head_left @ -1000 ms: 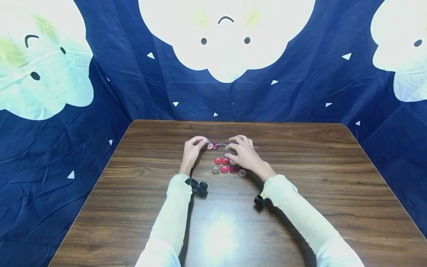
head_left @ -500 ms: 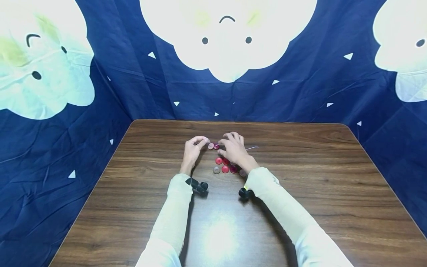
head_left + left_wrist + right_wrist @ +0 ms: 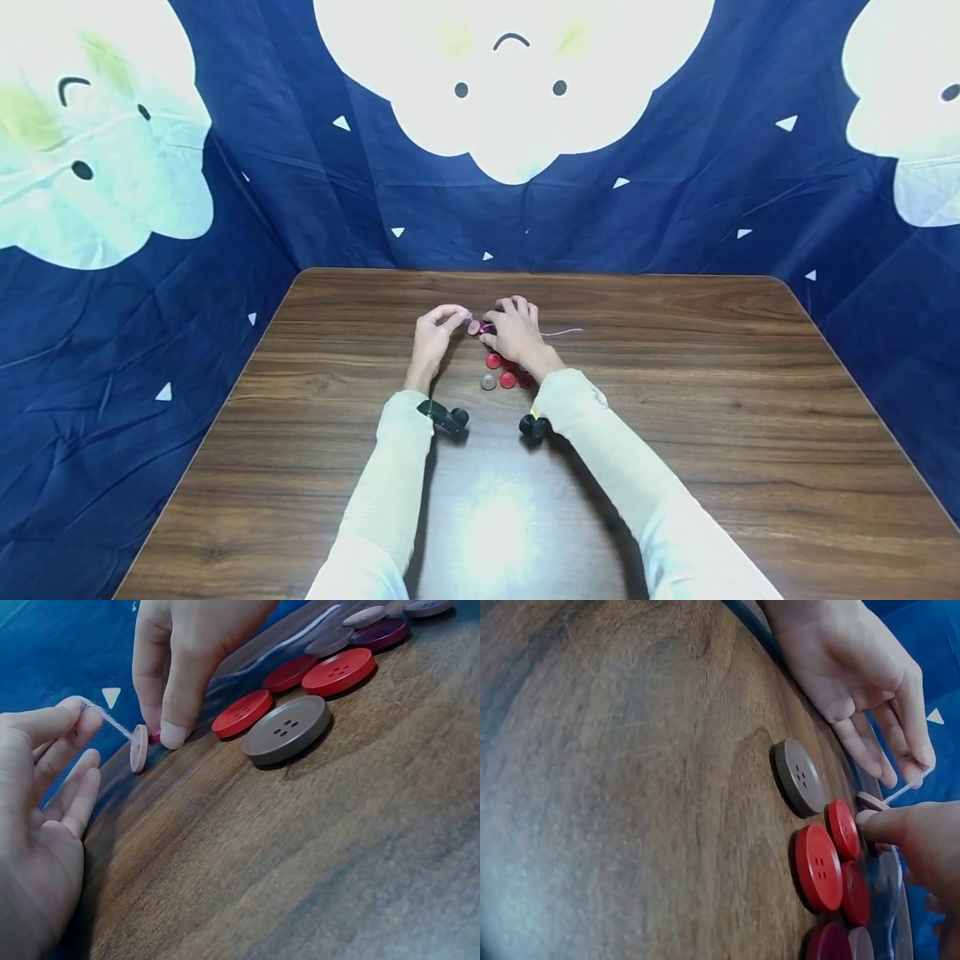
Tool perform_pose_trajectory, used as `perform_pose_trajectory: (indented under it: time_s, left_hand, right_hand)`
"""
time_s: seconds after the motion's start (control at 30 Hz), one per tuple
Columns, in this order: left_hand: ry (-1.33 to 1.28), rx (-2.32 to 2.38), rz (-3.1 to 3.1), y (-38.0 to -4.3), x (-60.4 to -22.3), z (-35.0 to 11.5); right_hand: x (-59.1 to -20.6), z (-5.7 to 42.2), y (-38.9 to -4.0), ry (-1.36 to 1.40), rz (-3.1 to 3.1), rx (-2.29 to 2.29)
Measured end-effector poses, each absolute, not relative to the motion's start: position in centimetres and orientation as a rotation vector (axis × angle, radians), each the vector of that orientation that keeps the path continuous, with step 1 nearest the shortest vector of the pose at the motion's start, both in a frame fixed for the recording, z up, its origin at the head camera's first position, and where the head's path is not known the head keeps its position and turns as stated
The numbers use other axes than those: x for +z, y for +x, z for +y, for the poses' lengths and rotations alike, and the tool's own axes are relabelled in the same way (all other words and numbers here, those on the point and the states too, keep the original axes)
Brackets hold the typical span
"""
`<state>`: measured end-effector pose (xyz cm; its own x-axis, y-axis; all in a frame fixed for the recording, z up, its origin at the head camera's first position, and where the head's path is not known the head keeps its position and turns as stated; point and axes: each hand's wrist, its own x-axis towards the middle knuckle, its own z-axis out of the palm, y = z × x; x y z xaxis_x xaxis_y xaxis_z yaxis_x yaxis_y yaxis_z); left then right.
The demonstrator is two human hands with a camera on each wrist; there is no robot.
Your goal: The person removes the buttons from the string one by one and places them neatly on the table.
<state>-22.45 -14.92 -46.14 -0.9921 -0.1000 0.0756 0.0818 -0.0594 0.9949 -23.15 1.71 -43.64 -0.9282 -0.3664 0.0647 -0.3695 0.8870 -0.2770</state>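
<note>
My left hand (image 3: pixel 435 337) pinches a pale lilac string (image 3: pixel 112 720) between thumb and forefinger, its other fingers loosely bent. The string slants down to a pale pink button (image 3: pixel 139 748), which stands on edge, threaded on it. Right beside that, the thumb and finger of my right hand (image 3: pixel 517 335) pinch a magenta button (image 3: pixel 155 737) close over the table; only a sliver of it shows. Past my right hand the string's loose tail (image 3: pixel 564 332) lies on the wood.
Just nearer than the hands, several loose buttons lie flat on the wooden table (image 3: pixel 337 350): a grey-brown one (image 3: pixel 286 731), red ones (image 3: pixel 819 868) and a dark purple one (image 3: pixel 380 633) among them. Behind the table hangs a blue cloth (image 3: pixel 450 208) with clouds.
My right hand has moved left along the string to the magenta button, uncovering the string's tail and covering some loose buttons. My left hand has stayed in place, pinching the string.
</note>
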Motion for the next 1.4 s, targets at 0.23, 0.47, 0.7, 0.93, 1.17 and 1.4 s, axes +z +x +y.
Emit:
perform_pose_trajectory:
  time_s: [0.23,0.47,0.7,0.93,1.17,1.4]
  left_hand:
    - [0.036,-2.180,-2.065,-22.6,-46.4,-14.8]
    - [0.053,-2.133,-2.065,-22.7,-46.6,-14.8]
    - [0.095,-2.081,-2.083,-22.8,-46.6,-14.8]
    - [0.114,-2.072,-2.105,-22.7,-46.4,-14.8]
    - [0.127,-2.084,-2.108,-22.7,-46.4,-14.8]
    - [0.127,-2.099,-2.093,-22.7,-46.4,-14.9]
  right_hand:
    - [-43.9,1.8,-23.4,0.611,-3.006,0.462]
    - [-44.0,2.8,-23.5,0.612,-2.967,0.638]
    - [-43.9,4.3,-23.5,0.574,-2.921,0.812]
    - [-44.2,5.7,-23.4,0.572,-2.851,0.928]
    - [-44.4,6.6,-23.1,0.565,-2.752,1.028]
    - [-44.3,7.4,-23.0,0.533,-2.745,1.023]
